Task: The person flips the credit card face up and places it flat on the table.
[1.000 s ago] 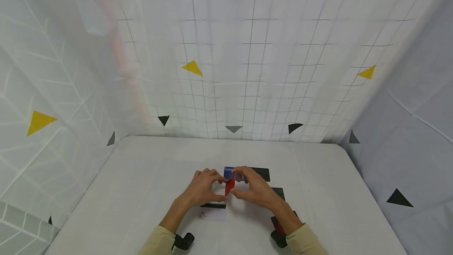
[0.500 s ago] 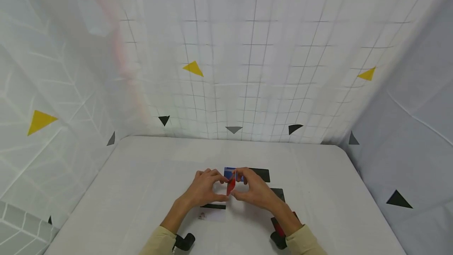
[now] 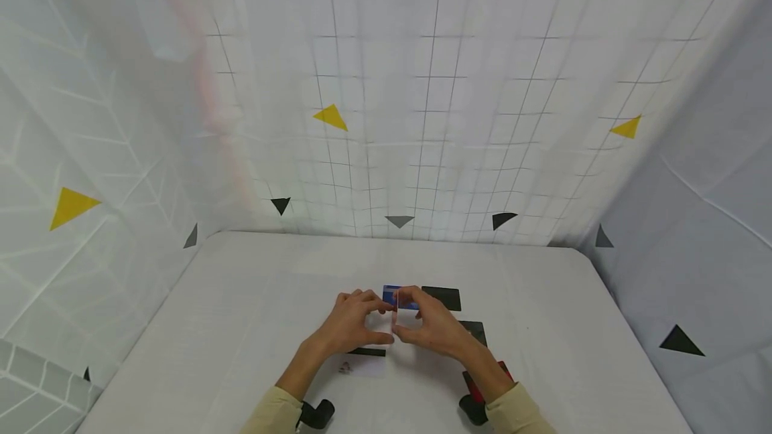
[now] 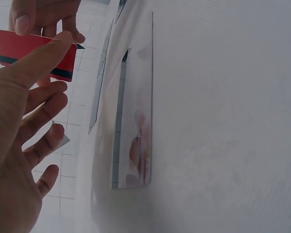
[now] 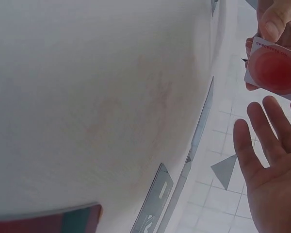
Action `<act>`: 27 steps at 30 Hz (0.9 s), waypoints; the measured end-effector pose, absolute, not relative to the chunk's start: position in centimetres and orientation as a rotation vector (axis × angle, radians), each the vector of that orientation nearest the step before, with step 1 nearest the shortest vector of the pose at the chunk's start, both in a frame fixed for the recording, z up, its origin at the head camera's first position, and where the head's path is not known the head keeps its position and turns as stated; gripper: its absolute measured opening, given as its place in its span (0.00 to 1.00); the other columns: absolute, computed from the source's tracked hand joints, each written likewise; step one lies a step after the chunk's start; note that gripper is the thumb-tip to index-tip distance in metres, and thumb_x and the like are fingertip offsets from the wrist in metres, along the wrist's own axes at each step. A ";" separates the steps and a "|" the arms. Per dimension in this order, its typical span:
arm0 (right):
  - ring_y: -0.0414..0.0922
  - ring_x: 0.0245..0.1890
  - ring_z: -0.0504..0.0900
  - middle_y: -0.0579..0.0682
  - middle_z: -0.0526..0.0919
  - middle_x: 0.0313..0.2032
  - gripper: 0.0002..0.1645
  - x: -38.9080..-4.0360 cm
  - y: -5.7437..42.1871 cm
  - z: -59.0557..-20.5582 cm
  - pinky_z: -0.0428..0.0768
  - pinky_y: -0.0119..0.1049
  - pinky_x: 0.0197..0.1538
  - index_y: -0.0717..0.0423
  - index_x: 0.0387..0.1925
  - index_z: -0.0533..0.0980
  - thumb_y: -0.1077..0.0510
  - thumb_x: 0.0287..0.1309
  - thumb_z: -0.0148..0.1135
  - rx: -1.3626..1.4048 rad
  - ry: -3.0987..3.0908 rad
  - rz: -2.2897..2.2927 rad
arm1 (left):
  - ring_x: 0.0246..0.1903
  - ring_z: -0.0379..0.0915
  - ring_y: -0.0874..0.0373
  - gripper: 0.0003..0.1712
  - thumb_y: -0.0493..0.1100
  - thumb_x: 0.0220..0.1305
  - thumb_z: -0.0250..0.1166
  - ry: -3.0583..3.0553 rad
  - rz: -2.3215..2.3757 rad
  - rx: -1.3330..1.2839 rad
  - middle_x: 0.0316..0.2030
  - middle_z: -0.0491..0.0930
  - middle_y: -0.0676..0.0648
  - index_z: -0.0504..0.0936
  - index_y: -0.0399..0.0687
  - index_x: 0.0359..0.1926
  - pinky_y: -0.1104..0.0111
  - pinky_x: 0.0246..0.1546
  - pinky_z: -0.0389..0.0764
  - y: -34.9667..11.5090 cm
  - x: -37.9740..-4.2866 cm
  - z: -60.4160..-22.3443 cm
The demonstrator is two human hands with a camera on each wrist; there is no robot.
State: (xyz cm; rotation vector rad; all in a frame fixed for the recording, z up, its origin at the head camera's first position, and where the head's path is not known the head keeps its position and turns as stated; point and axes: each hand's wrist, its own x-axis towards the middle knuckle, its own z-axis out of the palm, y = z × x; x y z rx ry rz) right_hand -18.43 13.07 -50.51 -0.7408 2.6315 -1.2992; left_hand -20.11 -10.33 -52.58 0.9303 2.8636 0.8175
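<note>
Left hand [image 3: 346,325] and right hand [image 3: 435,325], loosely curled, pinch a card [image 4: 19,47] at head-cam 6 o'clock — left wrist view gets its red, striped face, right wrist a red circle [image 5: 275,73] plus blurry digits [image 5: 271,48].

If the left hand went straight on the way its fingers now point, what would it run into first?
Beyond the red card held between them, the left hand would likely meet the right hand, which faces it; the exact gap is hard to judge.
</note>
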 end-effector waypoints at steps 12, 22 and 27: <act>0.50 0.57 0.79 0.45 0.79 0.54 0.37 -18.5 13.2 -50.7 0.79 0.51 0.55 0.46 0.64 0.66 0.49 0.57 0.73 -0.802 2.662 -1.310 | 0.48 0.74 0.58 0.38 0.68 0.54 0.72 2.847 0.962 0.937 0.52 0.79 0.55 0.79 0.58 0.62 0.51 0.56 0.65 -11.2 -20.2 -52.4; 0.43 0.51 0.75 0.41 0.74 0.51 0.35 -18.5 13.2 -50.8 0.81 0.47 0.55 0.42 0.63 0.69 0.45 0.56 0.73 -0.853 2.724 -1.230 | 0.47 0.74 0.53 0.39 0.67 0.53 0.74 2.800 1.139 0.985 0.53 0.79 0.50 0.76 0.62 0.64 0.55 0.51 0.67 -11.5 -20.3 -52.1; 0.42 0.50 0.74 0.42 0.74 0.50 0.34 -18.6 13.3 -50.8 0.81 0.47 0.53 0.41 0.63 0.71 0.45 0.56 0.72 -0.866 2.744 -1.184 | 0.45 0.74 0.54 0.40 0.67 0.52 0.74 2.816 1.149 0.996 0.52 0.79 0.51 0.77 0.60 0.63 0.56 0.52 0.67 -11.5 -20.3 -52.0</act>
